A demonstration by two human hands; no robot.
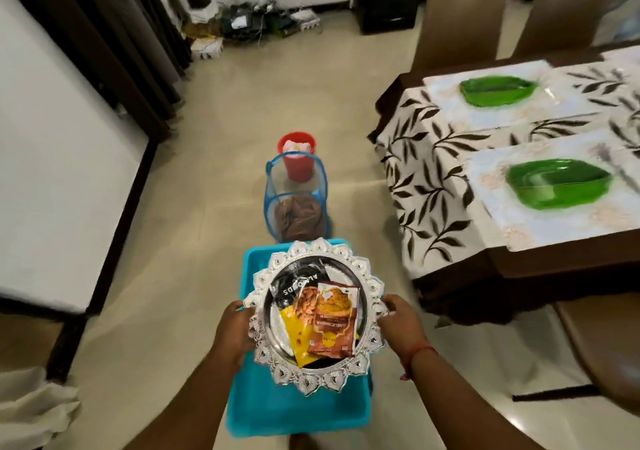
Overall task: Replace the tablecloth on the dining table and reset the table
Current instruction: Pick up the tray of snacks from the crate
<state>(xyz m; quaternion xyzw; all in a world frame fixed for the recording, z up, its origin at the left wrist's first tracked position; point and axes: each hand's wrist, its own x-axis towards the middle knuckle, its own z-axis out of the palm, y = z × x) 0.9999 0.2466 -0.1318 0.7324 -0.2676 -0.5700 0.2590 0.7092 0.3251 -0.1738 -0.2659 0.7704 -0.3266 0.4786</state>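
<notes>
Silver scalloped tray (313, 378) held by both rims: left hand (232, 333) and right hand (398, 321) each in a curled grip, above turquoise bin (298, 411) on floor. Snack packets (327, 325) on it, probably three. Leaf-print tablecloth (420, 158) covers counter at right.

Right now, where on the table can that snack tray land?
Bare leaf-print tablecloth at the near-left corner and the strip between the two placemats. The placemats hold green leaf-shaped plates. Both hands grip the ornate silver tray.
</notes>
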